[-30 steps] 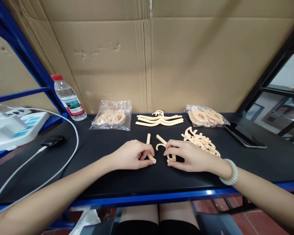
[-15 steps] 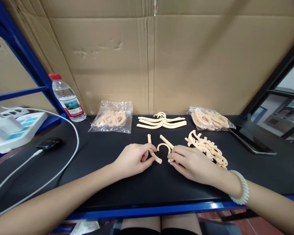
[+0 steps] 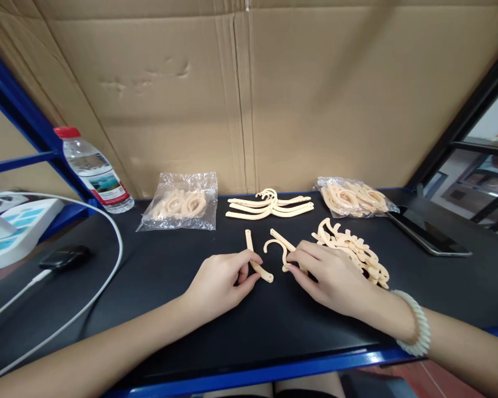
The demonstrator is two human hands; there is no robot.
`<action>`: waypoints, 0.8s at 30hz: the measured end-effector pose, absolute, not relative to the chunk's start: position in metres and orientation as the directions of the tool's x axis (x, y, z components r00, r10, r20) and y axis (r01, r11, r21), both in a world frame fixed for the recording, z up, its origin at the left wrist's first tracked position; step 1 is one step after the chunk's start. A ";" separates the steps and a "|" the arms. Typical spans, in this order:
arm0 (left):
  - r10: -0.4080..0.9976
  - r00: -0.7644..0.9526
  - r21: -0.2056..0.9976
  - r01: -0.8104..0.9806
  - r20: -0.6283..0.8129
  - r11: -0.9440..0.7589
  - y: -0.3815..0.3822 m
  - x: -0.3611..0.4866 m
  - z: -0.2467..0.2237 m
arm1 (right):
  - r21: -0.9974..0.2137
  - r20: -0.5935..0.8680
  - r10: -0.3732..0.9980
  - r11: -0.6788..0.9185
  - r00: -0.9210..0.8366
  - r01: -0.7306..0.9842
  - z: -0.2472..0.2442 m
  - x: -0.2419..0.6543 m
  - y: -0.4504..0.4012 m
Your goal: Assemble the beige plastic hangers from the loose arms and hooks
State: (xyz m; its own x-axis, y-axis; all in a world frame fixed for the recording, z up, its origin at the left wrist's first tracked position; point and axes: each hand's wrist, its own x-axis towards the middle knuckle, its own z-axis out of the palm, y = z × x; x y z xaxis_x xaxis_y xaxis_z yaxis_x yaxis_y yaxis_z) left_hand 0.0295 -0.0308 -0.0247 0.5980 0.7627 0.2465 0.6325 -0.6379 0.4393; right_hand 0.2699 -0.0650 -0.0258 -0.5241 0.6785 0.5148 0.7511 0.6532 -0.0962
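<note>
Between thumb and fingers, my left hand [image 3: 226, 279] pinches a cream plastic hanger arm [image 3: 249, 241], its lower end slanting to the right. My right hand [image 3: 326, 271] is closed on another hanger piece: a curved hook [image 3: 274, 242] and a straight arm [image 3: 283, 239] both run into its fingertips. Part of that piece is hidden under the fingers. A small gap separates the pieces in the two hands. Behind them lie several assembled hangers [image 3: 269, 207], stacked together. Beside my right hand is a pile of loose hanger parts [image 3: 348, 246].
Clear plastic bags of hanger parts lie at back left [image 3: 182, 204] and back right [image 3: 352, 199]. A water bottle [image 3: 97, 171] leans at the left, near a white cable [image 3: 118, 243], a black adapter [image 3: 64, 257] and a power strip [image 3: 22, 226]. A tablet [image 3: 429, 232] lies at the right.
The camera view has shifted a little, so the bottle and bags sit further left. Both hands keep their pieces, with only slight movement of the fingers.
</note>
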 end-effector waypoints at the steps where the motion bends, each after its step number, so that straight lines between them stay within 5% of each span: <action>1: 0.766 0.594 0.436 0.639 0.245 -0.634 -0.032 0.030 -0.024 | -0.102 0.523 0.680 0.649 -0.514 0.754 -0.025 0.269 -0.066; 15: 0.713 0.630 0.239 0.674 0.308 -0.699 -0.040 0.032 -0.021 | -0.130 0.457 0.696 0.668 -0.553 0.733 -0.030 0.266 -0.065; 24: 0.688 0.673 0.216 0.654 0.271 -0.725 -0.037 0.033 -0.022 | -0.062 0.481 0.640 0.706 -0.599 0.705 -0.034 0.265 -0.060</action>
